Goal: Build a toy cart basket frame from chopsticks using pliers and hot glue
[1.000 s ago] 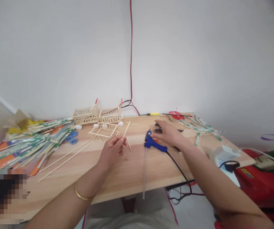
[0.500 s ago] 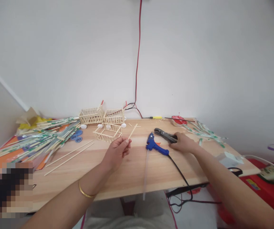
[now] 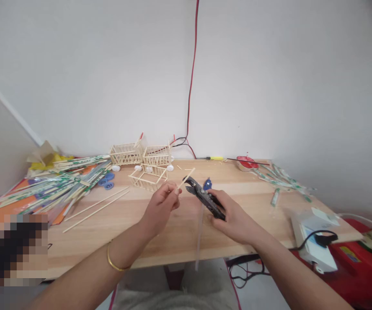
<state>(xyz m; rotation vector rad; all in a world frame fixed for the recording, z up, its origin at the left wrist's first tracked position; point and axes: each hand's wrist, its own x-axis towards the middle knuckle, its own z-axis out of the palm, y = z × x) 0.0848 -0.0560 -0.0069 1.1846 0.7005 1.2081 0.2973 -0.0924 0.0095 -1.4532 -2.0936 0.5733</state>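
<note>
Pinched in my left hand (image 3: 164, 206) is a short wooden stick (image 3: 187, 177), pointing up to the right. My right hand (image 3: 232, 215) is wrapped round dark pliers (image 3: 204, 198), whose open jaws lie close to the stick; whether they touch it I cannot tell. Behind the pliers, a blue glue gun (image 3: 207, 184) lies on the table, largely covered by my right hand, its clear glue stick (image 3: 200, 241) reaching past the table's front edge. An open frame of wooden sticks (image 3: 148, 178) stands just beyond my left hand.
Two stick-built carts (image 3: 126, 154) with white wheels stand near the wall. Bundles of wrapped sticks (image 3: 59, 189), blue wheels (image 3: 108, 185) and two loose sticks (image 3: 97, 211) lie left. At right are a red bowl (image 3: 247, 162), wrappers (image 3: 289, 183) and a white power box (image 3: 318, 249).
My right hand has lifted the pliers and carried them left, over the glue gun, to the stick. Their jaws have opened. My left hand still holds the stick.
</note>
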